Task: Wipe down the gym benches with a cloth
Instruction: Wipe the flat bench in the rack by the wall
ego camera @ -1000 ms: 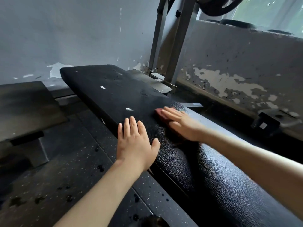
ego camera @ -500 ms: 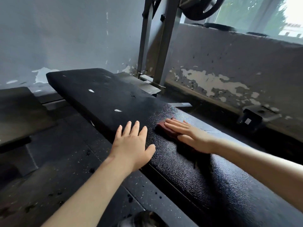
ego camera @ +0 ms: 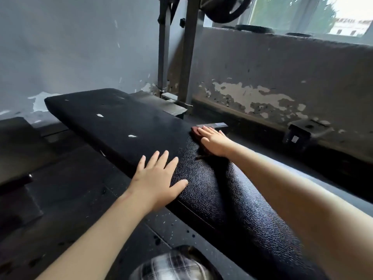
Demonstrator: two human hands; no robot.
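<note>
A long black padded gym bench [ego camera: 125,122] runs from the near right to the far left. Its near part looks glossy and textured, its far part dull with small white flecks. My right hand [ego camera: 215,141] lies flat, fingers straight, pressing a dark red cloth [ego camera: 195,131] onto the bench's right edge; most of the cloth is hidden under the palm. My left hand [ego camera: 159,176] rests flat with spread fingers on the bench's near left edge.
Grey metal rack uprights [ego camera: 187,57] rise behind the bench, with a weight plate [ego camera: 226,9] at the top. A second dark bench [ego camera: 14,150] stands at the left. Peeling walls close the back and right. A black bracket [ego camera: 298,132] sits on the floor at the right.
My right hand has slid the cloth away from me and to the bench's right edge. My left hand has stayed in place on the near edge.
</note>
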